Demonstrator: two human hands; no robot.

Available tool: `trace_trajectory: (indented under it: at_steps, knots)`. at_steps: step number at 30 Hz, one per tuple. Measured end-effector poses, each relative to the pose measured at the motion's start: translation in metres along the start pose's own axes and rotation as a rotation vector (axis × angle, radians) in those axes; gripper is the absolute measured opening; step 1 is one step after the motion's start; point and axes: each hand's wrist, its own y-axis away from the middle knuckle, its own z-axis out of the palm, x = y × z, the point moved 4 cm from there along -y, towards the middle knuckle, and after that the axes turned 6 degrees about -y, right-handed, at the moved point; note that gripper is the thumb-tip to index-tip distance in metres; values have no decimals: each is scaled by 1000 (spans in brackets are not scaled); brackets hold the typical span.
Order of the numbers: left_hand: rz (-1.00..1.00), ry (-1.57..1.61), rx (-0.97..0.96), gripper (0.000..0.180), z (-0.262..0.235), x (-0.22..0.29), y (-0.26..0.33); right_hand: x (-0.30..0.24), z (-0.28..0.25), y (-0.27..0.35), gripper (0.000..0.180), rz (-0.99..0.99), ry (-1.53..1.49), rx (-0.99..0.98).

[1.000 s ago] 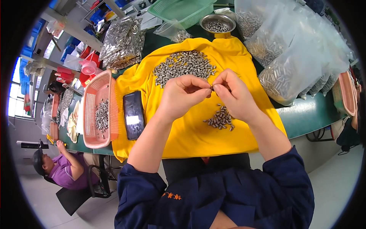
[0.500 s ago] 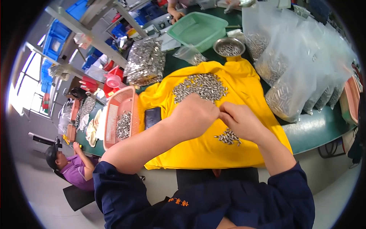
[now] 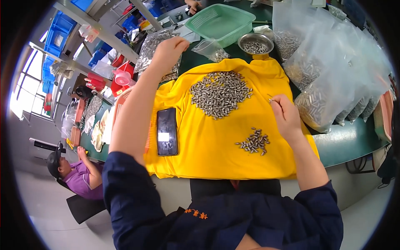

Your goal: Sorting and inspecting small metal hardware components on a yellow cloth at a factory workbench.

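My left hand [image 3: 170, 53] is raised over the bag of shiny metal parts [image 3: 149, 53] at the back left. Its fingers are closed, and whatever they may hold is hidden. My right hand [image 3: 286, 115] is pinched shut on a small thin metal piece [image 3: 271, 99], whose tip shows at the fingertips. Below and left of that hand lies a small pile of short metal cylinders [image 3: 255, 142]. A larger pile of the same cylinders [image 3: 219, 95] spreads farther back. Both piles rest on a yellow cloth [image 3: 204, 143].
A dark phone [image 3: 167, 132] lies on the cloth's left. My left forearm mostly hides a pink basket [image 3: 119, 104]. Behind stand a green basket [image 3: 221, 26] and a metal bowl [image 3: 255, 45]; bags of metal parts [image 3: 312, 100] crowd the right. A co-worker [image 3: 83, 179] sits far left.
My left hand has left my right hand and moved up and left, to the bag. My right hand has shifted right and back, and the phone is now uncovered.
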Motion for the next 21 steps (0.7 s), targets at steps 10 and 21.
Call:
trace_trajectory:
  at_steps: [10,21]
  knots:
    - [13,-87,-285,28,73,-3,-60,7,-8,4,8,60,0,-14]
    - [-40,-193,52,26,45,5,-40,16,-10,7,12,242,-555,-36]
